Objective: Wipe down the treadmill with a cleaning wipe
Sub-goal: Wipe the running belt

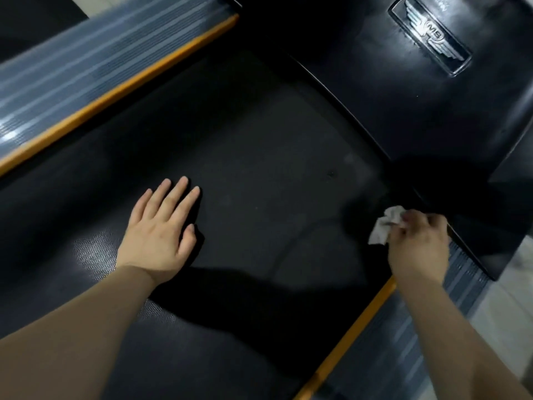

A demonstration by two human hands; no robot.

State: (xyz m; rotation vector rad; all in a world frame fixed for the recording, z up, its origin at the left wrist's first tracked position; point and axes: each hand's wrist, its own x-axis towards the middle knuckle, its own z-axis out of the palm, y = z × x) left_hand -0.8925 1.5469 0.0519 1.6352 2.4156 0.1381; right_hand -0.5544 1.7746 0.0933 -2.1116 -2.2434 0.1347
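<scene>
Now, right hand (416,246) pinching crumpled wipe (385,228) at belt's (259,168) front right corner, beside motor cover (403,105). Left hand (161,235) flat on belt, fingers straight. Wipe looks light, limp, damp; best bunched in fingertips.

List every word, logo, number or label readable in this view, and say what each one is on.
"MB": letters in the middle of a silver winged badge on the black motor cover of the treadmill.
Faint lettering at the cover's top edge: too blurred to read.
No text shows on the belt, the side rails or the wipe.
</scene>
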